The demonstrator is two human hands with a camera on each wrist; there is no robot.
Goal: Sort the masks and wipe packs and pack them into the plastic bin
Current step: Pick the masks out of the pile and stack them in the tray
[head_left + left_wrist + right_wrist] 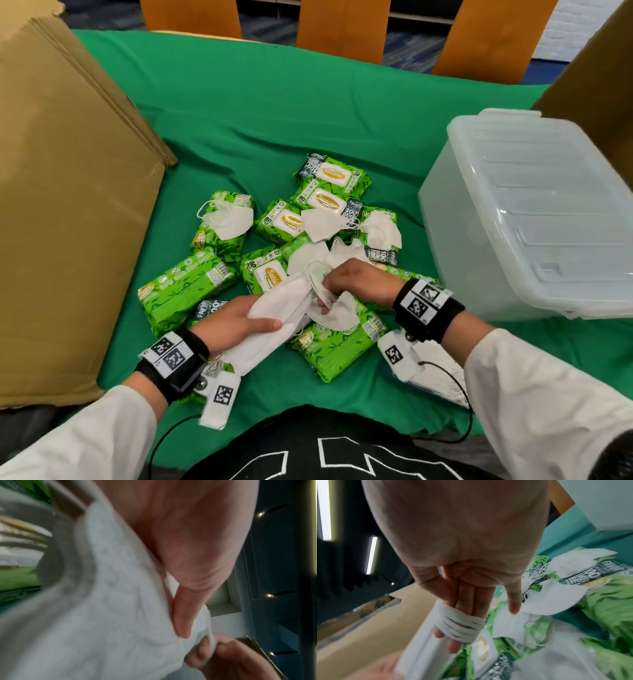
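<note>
My left hand point(253, 318) grips a stack of white masks point(274, 329) low in the middle of the head view; its thumb point(183, 615) presses on the white fabric point(111, 601). My right hand point(342, 284) meets the stack's far end, and the stack's elastic ear loops point(460, 626) are wound round its fingers. Several green wipe packs point(188, 291) lie in a pile on the green cloth point(274, 102), with loose white masks point(229, 219) on top of them. The translucent plastic bin point(534, 219) stands at the right with its lid on.
A large cardboard box point(68, 205) fills the left side and another cardboard panel point(599, 85) rises behind the bin. Orange chair backs point(342, 24) line the table's far edge. Bare green cloth lies beyond the pile.
</note>
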